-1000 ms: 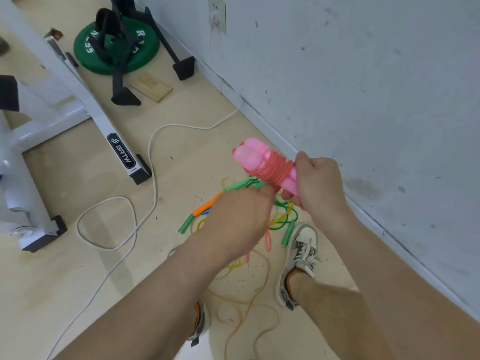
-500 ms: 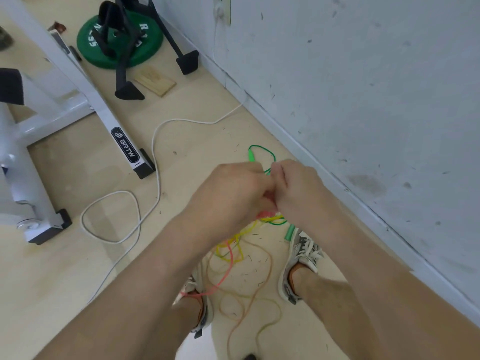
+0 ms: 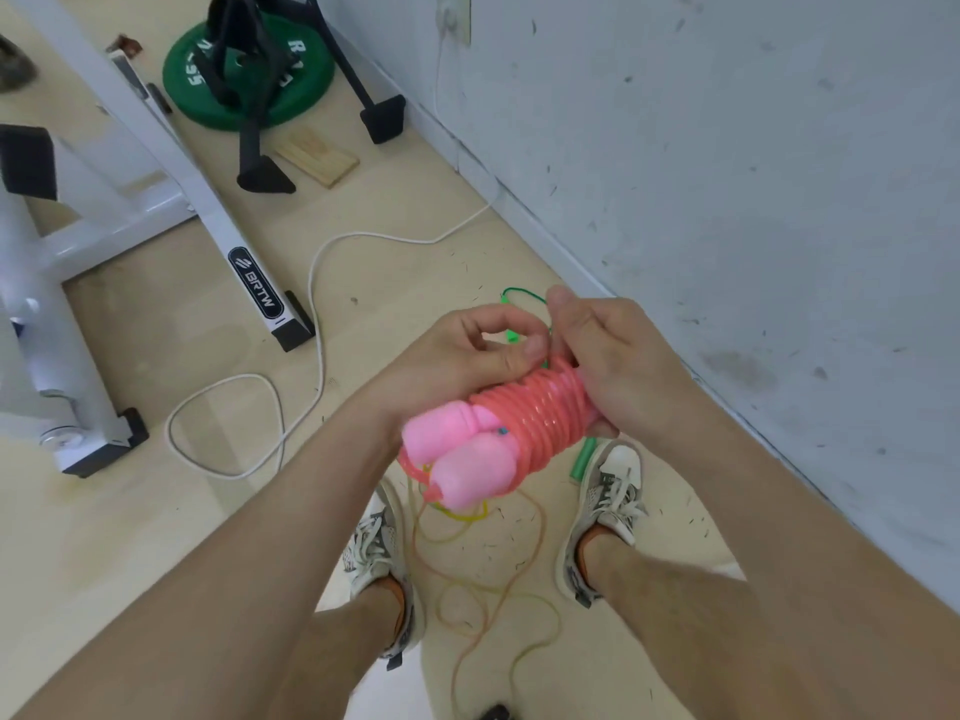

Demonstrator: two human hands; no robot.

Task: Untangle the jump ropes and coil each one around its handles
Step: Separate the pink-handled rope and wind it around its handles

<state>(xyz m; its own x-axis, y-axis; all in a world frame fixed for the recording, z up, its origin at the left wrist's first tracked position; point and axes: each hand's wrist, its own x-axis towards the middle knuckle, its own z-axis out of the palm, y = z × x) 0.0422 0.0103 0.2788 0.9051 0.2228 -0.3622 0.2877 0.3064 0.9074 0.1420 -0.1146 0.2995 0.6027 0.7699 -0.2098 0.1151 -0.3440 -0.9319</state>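
I hold a pink jump rope bundle (image 3: 498,433) in front of me: two pink handles side by side with the pink cord coiled tightly round them. My right hand (image 3: 618,366) grips the far end of the bundle. My left hand (image 3: 467,356) pinches the cord at the top of the coil with thumb and forefinger. On the floor below lie tangled yellow and orange ropes (image 3: 483,579), and a green handle (image 3: 582,459) shows by my right shoe. A thin green rope loop (image 3: 519,293) peeks out beyond my fingers.
A grey wall (image 3: 727,174) runs along the right. A white exercise frame (image 3: 171,200) stands at the left, with a white cable (image 3: 311,283) looping over the floor. A green weight plate (image 3: 249,70) and a wooden block (image 3: 317,158) lie at the back.
The pink bundle has tilted so its handle ends point toward me; half a second ago my hands hid it. The hands stayed together while turning it. More cord now sits coiled on the handles.
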